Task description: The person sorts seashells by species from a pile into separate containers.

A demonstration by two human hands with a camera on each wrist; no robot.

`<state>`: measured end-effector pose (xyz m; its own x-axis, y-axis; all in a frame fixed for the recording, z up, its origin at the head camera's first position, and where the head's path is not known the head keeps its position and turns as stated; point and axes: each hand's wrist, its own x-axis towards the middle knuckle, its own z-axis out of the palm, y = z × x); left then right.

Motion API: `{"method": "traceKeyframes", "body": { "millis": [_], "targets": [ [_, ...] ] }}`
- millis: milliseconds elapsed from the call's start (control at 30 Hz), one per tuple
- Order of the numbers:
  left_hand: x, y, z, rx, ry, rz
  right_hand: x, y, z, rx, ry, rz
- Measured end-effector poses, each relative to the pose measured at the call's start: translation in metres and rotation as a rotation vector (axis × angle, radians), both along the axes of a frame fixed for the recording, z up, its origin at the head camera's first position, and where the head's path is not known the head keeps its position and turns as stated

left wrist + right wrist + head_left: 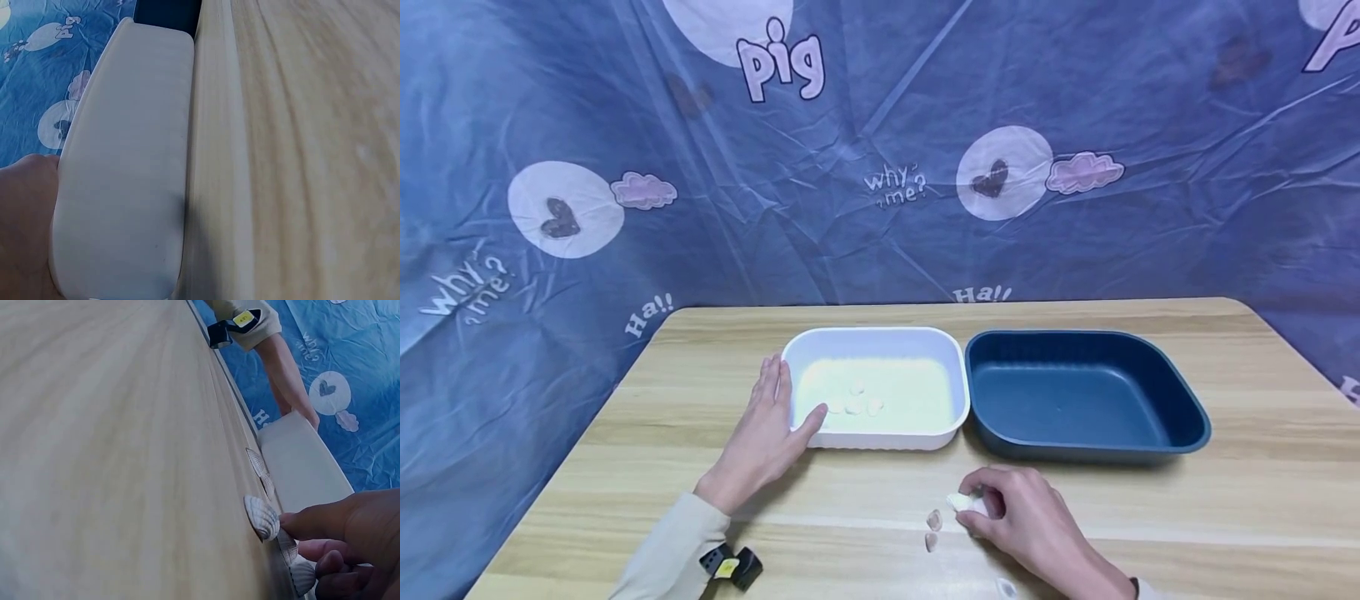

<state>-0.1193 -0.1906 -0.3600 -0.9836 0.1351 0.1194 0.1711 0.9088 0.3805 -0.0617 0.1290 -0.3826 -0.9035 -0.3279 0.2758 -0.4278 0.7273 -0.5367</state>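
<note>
My left hand (760, 442) grips the left end of a white plastic basin (880, 442), thumb over the front rim and fingers along the outer left side. Several pale seashells (853, 407) lie on the basin's floor. In front of the basins, low over the table, my right hand (1022, 512) pinches white ribbed seashells (959, 502) between thumb and fingers. The right wrist view shows a ribbed shell (261, 517) at a fingertip and another shell (303, 575) by the curled fingers. Two brownish shells (934, 520) lie on the table just left of that hand.
A dark blue basin (1075, 446) stands against the white basin's right side on the wooden table (850, 517). Near the front edge, below my right hand, lies a small pale oval piece (1006, 588). A blue printed cloth (850, 233) hangs behind the table.
</note>
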Motion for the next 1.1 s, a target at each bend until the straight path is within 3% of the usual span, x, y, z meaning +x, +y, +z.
{"method": "traceKeyframes", "body": {
  "millis": [567,800,1100],
  "targets": [
    [0.000,0.001,-0.001,0.010,-0.002,0.004,-0.001,0.004,0.001,-0.148,-0.131,0.096],
    [0.000,0.002,0.000,0.013,-0.005,0.005,0.001,0.003,0.008,-0.183,-0.097,0.121],
    [0.000,0.002,0.000,0.017,-0.007,0.007,-0.003,0.000,0.020,-0.206,0.030,0.183]
  ]
}}
